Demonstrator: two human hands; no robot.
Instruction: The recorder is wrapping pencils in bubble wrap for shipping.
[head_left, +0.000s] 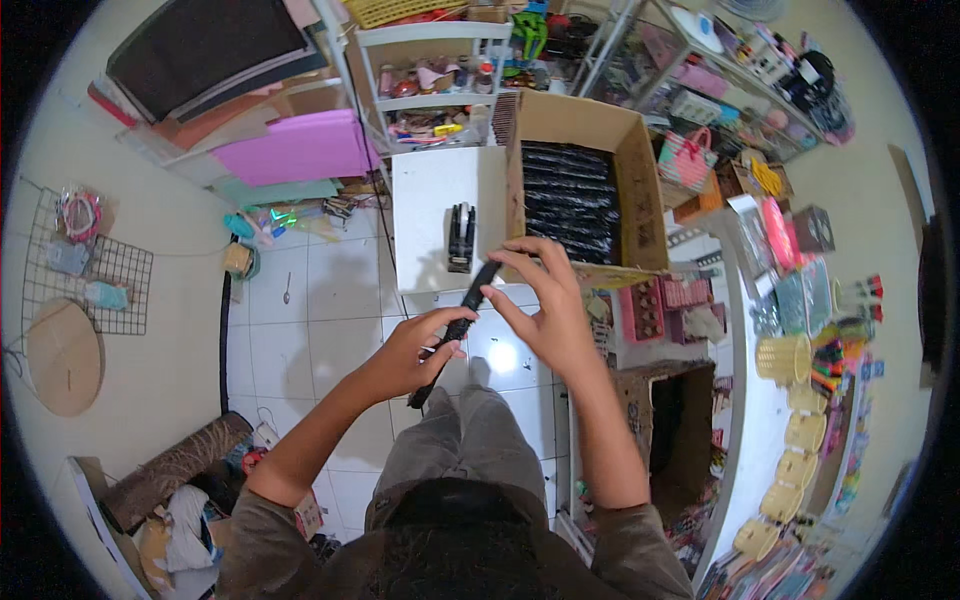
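A long, thin black bundle (474, 296), seemingly wrapped in plastic, slants between my hands above the tiled floor. My left hand (420, 349) grips its middle between thumb and fingers. Near the upper end, the fingertips of my right hand (541, 300) pinch it. Beyond, on a white table (420, 180), stands a black tape dispenser (462, 236) with a roll of tape in it. To its right, an open cardboard box (641, 187) holds several shiny black wrapped bundles (566, 202) lying in a row.
A white shelf rack (435, 101) with small goods rises behind the table. Pink sheets (300, 150) lean at the left. Along the right runs a white counter (739, 420) with yellow baskets (784, 358). A spoon (286, 288) lies on the tiled floor (341, 349). A rolled mat (176, 469) is lower left.
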